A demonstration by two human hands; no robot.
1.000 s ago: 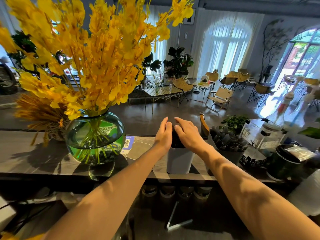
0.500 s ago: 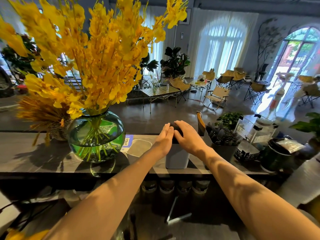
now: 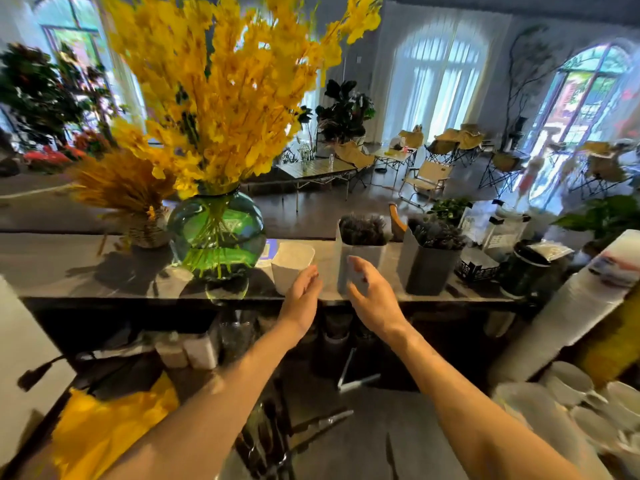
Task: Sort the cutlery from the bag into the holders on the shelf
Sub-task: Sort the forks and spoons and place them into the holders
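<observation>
Shelf [image 3: 52, 268]: we see a long dark ledge running across the view, in front of both arms.
Yellow bag [image 3: 104, 431]: it lies crumpled at our near left, below the shelf and well apart from both hands.
Glass vase [image 3: 216, 233]: a round green vase of tall yellow flowers stands on the shelf, left of the holders.
Empty holder [image 3: 291, 265]: a white square tub stands just right of the vase.
Left hand [image 3: 302, 299]: it is open and loose and holds nothing; its fingertips are at the empty holder's lower right corner, and we cannot tell whether they touch it.
Right hand [image 3: 375, 299]: blurred, with its fingers spread and nothing in them, it hangs in front of the next tub.
White holder [image 3: 375, 254]: it is packed with dark cutlery [image 3: 363, 230] standing upright.
Grey holder [image 3: 427, 271]: just to the right, it is also full of dark cutlery.
Cup stack [image 3: 568, 306]: a long white column leans at far right, above white bowls [image 3: 568, 379].
</observation>
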